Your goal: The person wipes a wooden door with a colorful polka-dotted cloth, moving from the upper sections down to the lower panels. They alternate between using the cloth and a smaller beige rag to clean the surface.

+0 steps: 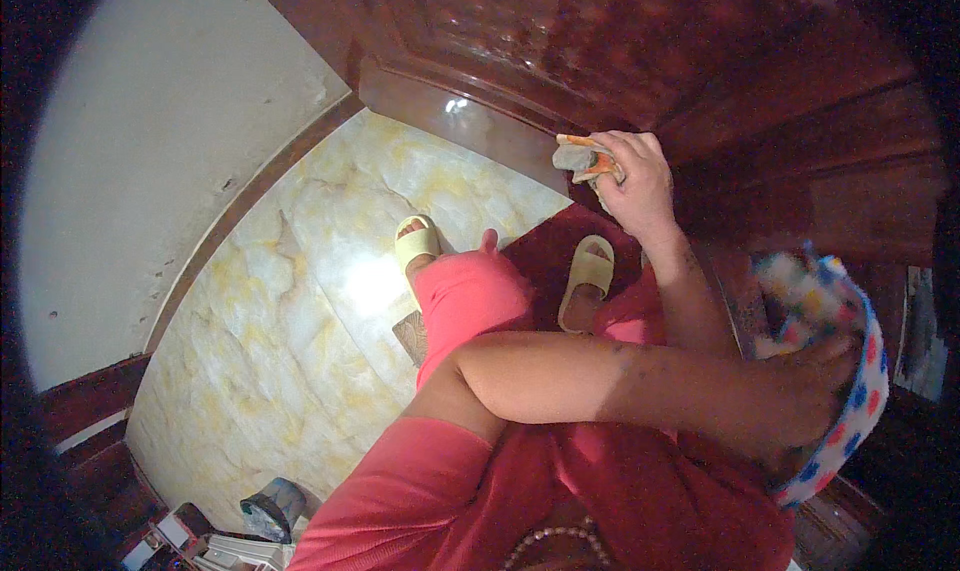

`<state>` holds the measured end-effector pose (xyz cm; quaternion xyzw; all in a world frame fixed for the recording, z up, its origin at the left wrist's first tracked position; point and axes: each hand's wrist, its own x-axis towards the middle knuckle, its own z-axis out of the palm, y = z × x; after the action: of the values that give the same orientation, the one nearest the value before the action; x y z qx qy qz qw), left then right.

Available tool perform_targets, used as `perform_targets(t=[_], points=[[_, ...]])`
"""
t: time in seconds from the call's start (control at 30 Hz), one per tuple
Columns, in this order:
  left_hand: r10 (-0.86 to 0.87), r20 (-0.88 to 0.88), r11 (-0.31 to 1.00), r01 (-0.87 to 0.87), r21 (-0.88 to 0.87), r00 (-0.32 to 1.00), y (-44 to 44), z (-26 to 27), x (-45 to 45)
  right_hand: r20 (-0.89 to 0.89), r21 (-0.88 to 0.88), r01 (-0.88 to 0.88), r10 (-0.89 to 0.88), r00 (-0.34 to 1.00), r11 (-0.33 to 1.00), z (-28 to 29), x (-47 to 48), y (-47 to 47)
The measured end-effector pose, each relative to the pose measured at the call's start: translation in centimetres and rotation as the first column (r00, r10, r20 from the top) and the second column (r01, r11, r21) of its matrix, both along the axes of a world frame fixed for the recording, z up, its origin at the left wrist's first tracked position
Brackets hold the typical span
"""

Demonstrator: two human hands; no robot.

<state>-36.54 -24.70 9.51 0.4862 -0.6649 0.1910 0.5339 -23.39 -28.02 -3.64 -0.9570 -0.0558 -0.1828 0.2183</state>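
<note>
My left arm reaches across my body to the right, and my left hand [829, 365], shadowed and blurred, grips a fluffy white cloth with red and blue spots [868, 391]. Its lower part hangs in a curved strip, while a bunched part lies above the hand. Farther forward, my right hand [637, 173] is closed around a small grey, orange and cream item [576, 157], perhaps folded material; its exact kind cannot be told. That item is held near the corner of a dark red, glossy wooden furniture panel [517, 132]. My fingers cover part of it.
Marbled floor [300, 293] extends on the left, bordered by a pale wall [165, 143] with brown skirting. My yellow slippers [416, 242] stand below me. A dark shoe-like object [274, 507] and white items [240, 552] lie at the lower left.
</note>
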Motion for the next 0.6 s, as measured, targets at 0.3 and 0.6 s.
perform_targets(t=[0.3,0.6], points=[[-0.153,-0.156,0.988,0.149,-0.036,0.976,0.3,-0.8,-2.1,0.012,0.004,0.029,-0.029,1.000,1.000,-0.8,0.3,0.8],[-0.167,-0.449,0.986,0.141,-0.091,0.878,3.2,-1.9,0.2,-0.018,0.001,0.024,-0.024,1.000,1.000,-0.3,-0.7,0.2]])
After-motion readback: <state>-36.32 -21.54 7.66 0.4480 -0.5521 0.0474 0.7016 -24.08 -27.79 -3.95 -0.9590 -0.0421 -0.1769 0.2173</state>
